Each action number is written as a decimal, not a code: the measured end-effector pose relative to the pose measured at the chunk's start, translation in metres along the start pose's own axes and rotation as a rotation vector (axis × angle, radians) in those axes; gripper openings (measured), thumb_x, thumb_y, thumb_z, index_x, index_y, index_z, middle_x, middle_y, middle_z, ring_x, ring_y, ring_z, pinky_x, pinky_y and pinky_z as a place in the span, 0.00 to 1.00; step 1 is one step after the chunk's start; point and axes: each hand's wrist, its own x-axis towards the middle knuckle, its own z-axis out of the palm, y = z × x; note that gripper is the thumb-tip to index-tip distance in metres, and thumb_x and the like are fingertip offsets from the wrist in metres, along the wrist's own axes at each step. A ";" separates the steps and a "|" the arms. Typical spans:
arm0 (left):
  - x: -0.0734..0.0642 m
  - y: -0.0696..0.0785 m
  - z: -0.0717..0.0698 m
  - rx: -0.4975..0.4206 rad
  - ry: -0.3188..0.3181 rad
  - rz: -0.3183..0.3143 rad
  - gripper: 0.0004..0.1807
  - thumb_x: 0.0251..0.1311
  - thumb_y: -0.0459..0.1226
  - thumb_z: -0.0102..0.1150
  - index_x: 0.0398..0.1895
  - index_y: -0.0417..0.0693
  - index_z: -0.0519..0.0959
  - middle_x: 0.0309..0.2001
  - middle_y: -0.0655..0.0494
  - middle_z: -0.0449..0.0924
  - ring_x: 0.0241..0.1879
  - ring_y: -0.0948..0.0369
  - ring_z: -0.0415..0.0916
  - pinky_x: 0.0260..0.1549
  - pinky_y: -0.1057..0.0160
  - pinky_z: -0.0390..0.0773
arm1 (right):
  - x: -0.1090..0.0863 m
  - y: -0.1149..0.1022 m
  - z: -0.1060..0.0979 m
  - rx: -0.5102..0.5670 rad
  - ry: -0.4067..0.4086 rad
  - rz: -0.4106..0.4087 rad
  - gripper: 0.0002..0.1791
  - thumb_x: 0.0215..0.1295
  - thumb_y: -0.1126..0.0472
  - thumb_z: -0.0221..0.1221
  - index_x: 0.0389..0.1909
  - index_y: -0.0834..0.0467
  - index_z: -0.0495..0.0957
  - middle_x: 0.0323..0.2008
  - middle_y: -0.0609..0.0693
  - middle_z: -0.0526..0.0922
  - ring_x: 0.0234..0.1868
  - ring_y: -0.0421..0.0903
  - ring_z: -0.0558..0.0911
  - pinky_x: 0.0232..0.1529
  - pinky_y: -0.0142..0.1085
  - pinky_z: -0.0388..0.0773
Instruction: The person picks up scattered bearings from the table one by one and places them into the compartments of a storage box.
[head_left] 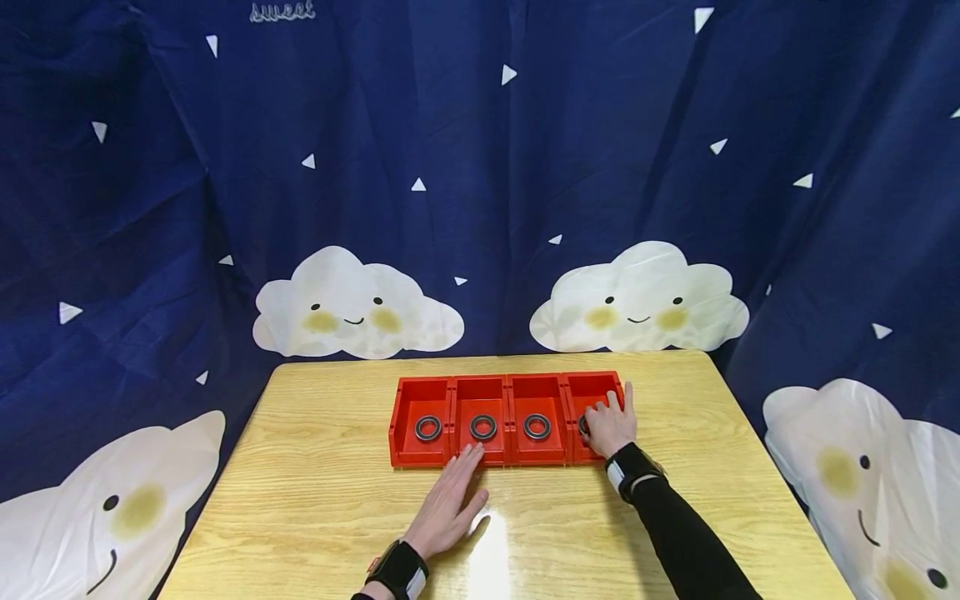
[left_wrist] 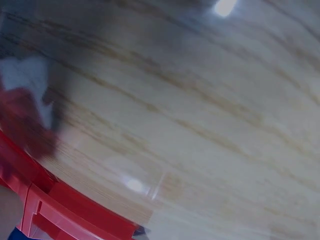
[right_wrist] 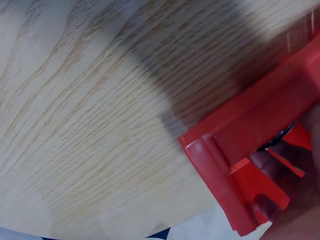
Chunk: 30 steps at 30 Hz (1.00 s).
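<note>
Four-sided red bins (head_left: 480, 458) stand side by side in a row. Inside the left bins lie dark ring-shaped ball bearings, one each: the leftmost (head_left: 428, 428), the second (head_left: 483, 427) and the third (head_left: 537, 427). My right hand (head_left: 611, 427) reaches into the rightmost bin and pinches another bearing (head_left: 582, 425), partly hidden behind the fingers. In the right wrist view, fingertips meet the dark edge of that bearing (right_wrist: 280, 137); the thumb is hidden. My left hand (head_left: 447, 508) lies with fingers straight, fingertips right at the front of the second bin.
The bins stand on a light wooden table (head_left: 315, 500), toward its far edge. A dark blue curtain (head_left: 480, 167) with white clouds hangs behind and on both sides. Both wrists wear black straps. The left wrist view shows table surface and a red bin edge (left_wrist: 85, 215).
</note>
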 end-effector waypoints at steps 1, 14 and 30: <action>0.000 0.000 0.000 0.002 -0.001 0.001 0.36 0.64 0.40 0.51 0.72 0.49 0.48 0.70 0.50 0.53 0.68 0.51 0.49 0.63 0.48 0.51 | 0.000 0.000 0.000 0.010 0.002 0.002 0.21 0.46 0.46 0.68 0.40 0.53 0.81 0.36 0.54 0.81 0.54 0.60 0.65 0.63 0.62 0.31; 0.000 -0.003 -0.002 -0.006 -0.014 -0.040 0.35 0.65 0.42 0.50 0.73 0.51 0.48 0.71 0.56 0.49 0.69 0.55 0.46 0.65 0.52 0.48 | -0.008 -0.005 0.000 0.189 0.038 0.031 0.22 0.57 0.52 0.58 0.51 0.58 0.77 0.56 0.59 0.73 0.68 0.61 0.50 0.61 0.58 0.19; -0.001 -0.018 -0.019 0.153 0.181 -0.137 0.35 0.62 0.41 0.54 0.70 0.42 0.55 0.69 0.51 0.56 0.67 0.49 0.51 0.63 0.49 0.51 | -0.046 0.011 0.005 0.389 0.337 0.028 0.25 0.60 0.57 0.56 0.57 0.66 0.71 0.63 0.64 0.63 0.69 0.60 0.50 0.65 0.57 0.35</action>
